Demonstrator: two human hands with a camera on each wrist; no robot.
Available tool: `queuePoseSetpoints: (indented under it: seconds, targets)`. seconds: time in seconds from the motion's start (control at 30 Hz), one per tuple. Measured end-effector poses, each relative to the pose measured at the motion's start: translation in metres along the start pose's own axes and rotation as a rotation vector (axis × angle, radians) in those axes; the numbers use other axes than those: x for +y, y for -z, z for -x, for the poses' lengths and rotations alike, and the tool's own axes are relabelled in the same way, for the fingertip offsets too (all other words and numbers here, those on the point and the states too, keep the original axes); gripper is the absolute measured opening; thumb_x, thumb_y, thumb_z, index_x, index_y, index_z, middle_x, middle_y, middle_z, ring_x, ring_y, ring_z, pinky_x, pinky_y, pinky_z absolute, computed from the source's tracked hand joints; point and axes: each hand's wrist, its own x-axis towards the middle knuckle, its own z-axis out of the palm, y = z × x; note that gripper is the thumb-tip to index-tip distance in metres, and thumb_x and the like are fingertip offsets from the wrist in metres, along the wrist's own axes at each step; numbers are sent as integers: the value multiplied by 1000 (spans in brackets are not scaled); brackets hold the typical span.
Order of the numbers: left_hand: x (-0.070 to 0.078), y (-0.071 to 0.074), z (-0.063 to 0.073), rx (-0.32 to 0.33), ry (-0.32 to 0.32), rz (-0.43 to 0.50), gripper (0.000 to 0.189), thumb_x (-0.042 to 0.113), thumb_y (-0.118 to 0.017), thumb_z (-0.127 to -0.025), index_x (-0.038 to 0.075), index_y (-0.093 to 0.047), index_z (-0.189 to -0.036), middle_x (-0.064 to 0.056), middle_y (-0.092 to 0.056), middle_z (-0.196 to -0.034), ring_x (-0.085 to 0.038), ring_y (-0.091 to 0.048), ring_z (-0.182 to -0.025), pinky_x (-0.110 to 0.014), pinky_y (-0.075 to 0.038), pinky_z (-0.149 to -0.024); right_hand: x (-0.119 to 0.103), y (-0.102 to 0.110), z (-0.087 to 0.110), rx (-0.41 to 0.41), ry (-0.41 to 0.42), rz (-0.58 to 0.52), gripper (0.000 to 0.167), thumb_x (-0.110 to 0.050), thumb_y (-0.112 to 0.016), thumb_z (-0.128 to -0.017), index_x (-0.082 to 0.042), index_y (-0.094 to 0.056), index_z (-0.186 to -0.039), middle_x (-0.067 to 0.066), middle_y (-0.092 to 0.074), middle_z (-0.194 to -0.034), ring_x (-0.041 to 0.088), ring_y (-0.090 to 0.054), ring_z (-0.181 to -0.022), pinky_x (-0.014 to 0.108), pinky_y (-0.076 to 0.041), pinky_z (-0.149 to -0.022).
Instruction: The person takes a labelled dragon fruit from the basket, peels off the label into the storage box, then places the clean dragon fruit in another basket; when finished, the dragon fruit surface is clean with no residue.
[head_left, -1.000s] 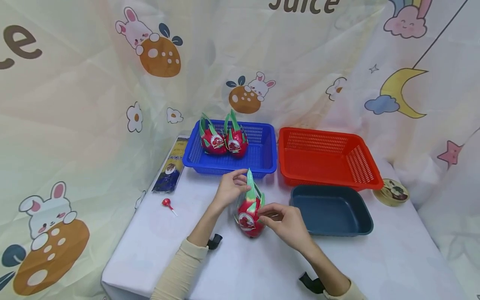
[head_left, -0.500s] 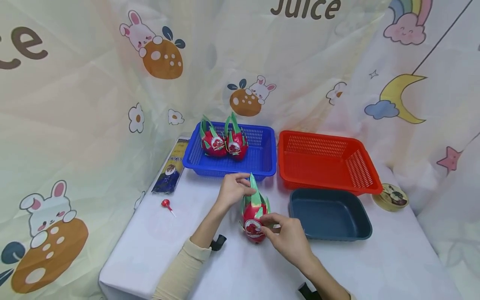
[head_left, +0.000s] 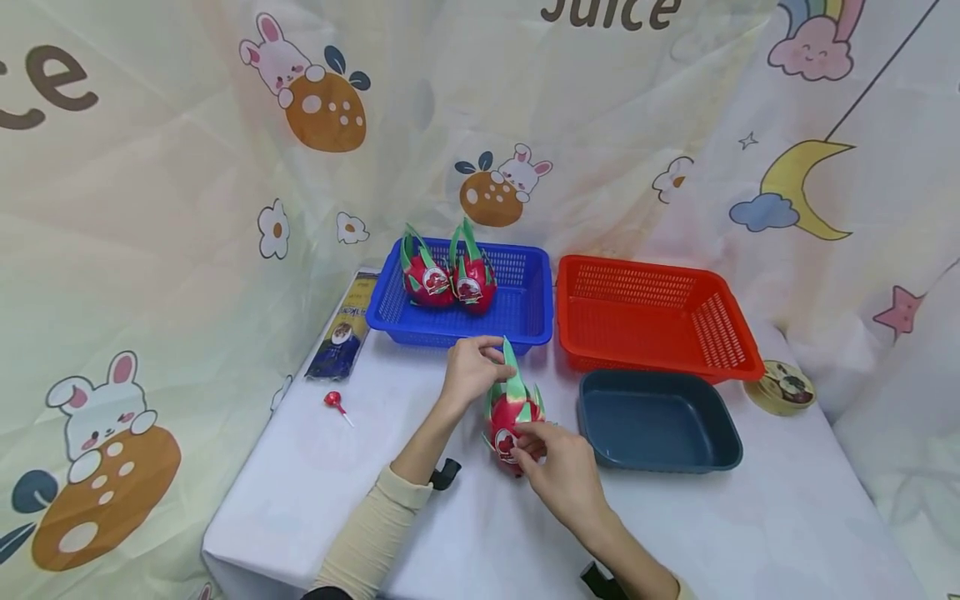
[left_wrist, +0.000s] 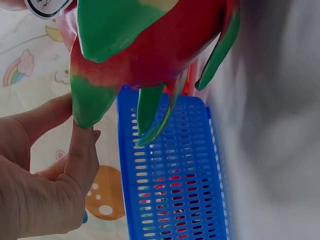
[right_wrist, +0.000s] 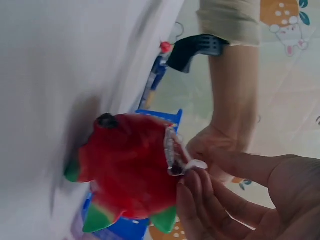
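Observation:
A glossy red dragon fruit (head_left: 512,414) with green leaf tips stands upright on the white table between the two hands. My left hand (head_left: 468,373) pinches one of its green leaf tips (left_wrist: 92,102) between thumb and fingers. At the fruit's front, my right hand (head_left: 561,471) pinches the edge of a round sticker (head_left: 504,444). In the right wrist view the sticker (right_wrist: 173,154) appears edge-on, and a white bit of it pokes out at the fingertips. Two more dragon fruits (head_left: 471,283) with round stickers sit in the blue basket (head_left: 525,292) behind.
Right of the blue basket stands a red basket (head_left: 637,321), with a dark teal tray (head_left: 660,425) in front of it. A round gold tin (head_left: 782,387) lies at far right. A blue-and-gold packet (head_left: 341,329) and a red lollipop (head_left: 334,401) lie at left.
The fruit and both hands have shifted slightly right. My right fingers have come from the fruit's side onto its sticker and now cover part of it.

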Motion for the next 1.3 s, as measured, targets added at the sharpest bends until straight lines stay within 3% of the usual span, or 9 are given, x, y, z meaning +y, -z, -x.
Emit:
queuePoseSetpoints:
  seconds: [0.27, 0.4, 0.6, 0.73, 0.9, 1.0, 1.07, 1.2, 1.3]
  targets:
    - [5, 0, 2, -3, -14, -38, 52, 11, -91, -76, 3, -74, -124, 2, -75, -82, -14, -71, -65, -30, -57, -57, 14, -5, -9, 77, 54, 27, 23, -13, -98, -71, -15, -84, -90, -6, -73, -79, 5, -62, -66, 19, -54, -59]
    - [2, -2, 2, -40, -49, -3, 56, 10, -89, -78, 4, -70, -130, 1, -76, -85, -15, -74, -72, -32, -61, -65, 18, -3, -13, 33, 19, -47, 17, -12, -96, -74, -19, -85, -85, -9, -75, -81, 5, -66, -70, 20, -56, -61]
    - [-12, -1, -1, -185, -75, 201, 54, 10, -83, -87, 7, -64, -137, -5, -78, -107, -19, -76, -96, -34, -62, -85, 28, 2, -21, -46, -109, -182, 15, -19, -95, -77, -26, -86, -88, -12, -77, -83, 11, -67, -72, 21, -51, -57]
    - [-24, 2, -1, -325, -25, 359, 51, 8, -75, -94, 5, -59, -142, -11, -72, -130, -23, -75, -103, -37, -61, -93, 37, 6, -25, -59, -164, -243, 13, -22, -93, -80, -27, -86, -89, -10, -78, -83, 17, -61, -72, 24, -44, -52]
    - [-41, 2, -3, -448, 73, 544, 54, 4, -67, -99, 0, -49, -150, -21, -62, -143, -27, -71, -117, -40, -52, -108, 47, 10, -27, -71, -257, -354, 11, -24, -91, -82, -23, -86, -91, -5, -78, -86, 21, -65, -85, 27, -54, -61]
    - [-48, 2, -1, -455, 148, 640, 51, 0, -62, -100, -6, -48, -149, -26, -61, -140, -27, -69, -122, -39, -49, -111, 52, 12, -28, -101, -306, -427, 13, -26, -90, -84, -19, -86, -94, -1, -79, -90, 23, -65, -92, 29, -57, -66]
    - [-51, 3, 1, -447, 162, 656, 47, -2, -60, -101, -9, -50, -146, -27, -64, -136, -27, -69, -121, -38, -51, -110, 55, 13, -30, -135, -335, -510, 16, -25, -88, -86, -14, -85, -98, 4, -79, -94, 24, -65, -94, 30, -59, -70]
    - [-52, 5, 4, -441, 111, 623, 45, 2, -62, -101, -8, -54, -144, -22, -70, -129, -25, -70, -119, -33, -56, -102, 60, 14, -31, -182, -376, -677, 24, -20, -84, -90, -2, -82, -106, 13, -78, -101, 26, -68, -96, 32, -62, -79]
    - [-51, 7, 4, -426, 84, 634, 44, 2, -64, -100, -4, -57, -143, -18, -73, -126, -22, -72, -114, -29, -58, -96, 64, 11, -32, -196, -389, -729, 28, -19, -83, -91, 0, -80, -110, 14, -78, -104, 24, -70, -97, 30, -62, -81]
